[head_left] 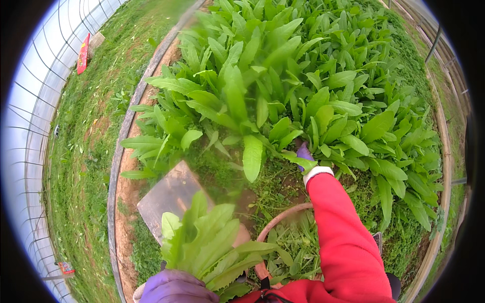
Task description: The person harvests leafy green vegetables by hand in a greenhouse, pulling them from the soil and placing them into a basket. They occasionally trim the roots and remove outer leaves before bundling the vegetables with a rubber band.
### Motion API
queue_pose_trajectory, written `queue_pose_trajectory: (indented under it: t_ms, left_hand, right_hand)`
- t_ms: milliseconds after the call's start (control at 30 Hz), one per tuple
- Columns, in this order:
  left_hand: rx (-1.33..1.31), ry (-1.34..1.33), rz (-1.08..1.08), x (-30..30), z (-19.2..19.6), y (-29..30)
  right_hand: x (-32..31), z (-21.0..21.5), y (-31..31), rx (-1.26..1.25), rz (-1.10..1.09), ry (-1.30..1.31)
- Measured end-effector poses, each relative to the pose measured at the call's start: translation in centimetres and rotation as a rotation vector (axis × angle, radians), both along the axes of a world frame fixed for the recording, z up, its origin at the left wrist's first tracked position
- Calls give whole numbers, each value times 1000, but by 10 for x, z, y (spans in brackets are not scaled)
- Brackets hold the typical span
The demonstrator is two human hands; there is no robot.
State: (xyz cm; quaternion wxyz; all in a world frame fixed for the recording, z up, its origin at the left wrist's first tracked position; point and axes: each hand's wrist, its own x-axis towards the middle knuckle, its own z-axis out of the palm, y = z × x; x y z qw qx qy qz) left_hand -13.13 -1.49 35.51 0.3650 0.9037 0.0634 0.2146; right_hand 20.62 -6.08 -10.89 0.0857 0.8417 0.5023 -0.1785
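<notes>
My left hand (174, 288), in a purple glove, is closed round a bunch of leaf lettuce (202, 240) at the lower edge. The long pale green leaves fan up and to the right. My right arm stretches forward in a red sleeve. My gloved right hand (304, 155) is low among the standing lettuce plants (333, 121), at the near edge of the bed. Leaves cover its fingers, so their grip is hidden.
Between my arms stands a round container with a brown rim (275, 218), with loose greens inside. A flat grey-brown board (174, 194) lies left of it. A raised border (121, 151) runs along the left side. Far left, a red sign (83, 53) stands near the plastic greenhouse wall (38, 96).
</notes>
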Motion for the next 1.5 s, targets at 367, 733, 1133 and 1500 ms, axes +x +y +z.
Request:
queue_pose_trajectory:
  t_ms: [367,733,1133,1500]
  left_hand:
    - [-52,10,38,-2,4,-10]
    - [3,3,85,-16,16,-31]
    - [185,-81,57,-4,-47,-56]
    - [297,93,86,19,-63,-72]
  right_hand:
    - [-4,-12,-16,-64,-197,17]
    - [-19,97,-54,-27,-302,304]
    - [-160,355,-138,1510,-654,1505]
    - [-206,389,-138,1858,-522,1642]
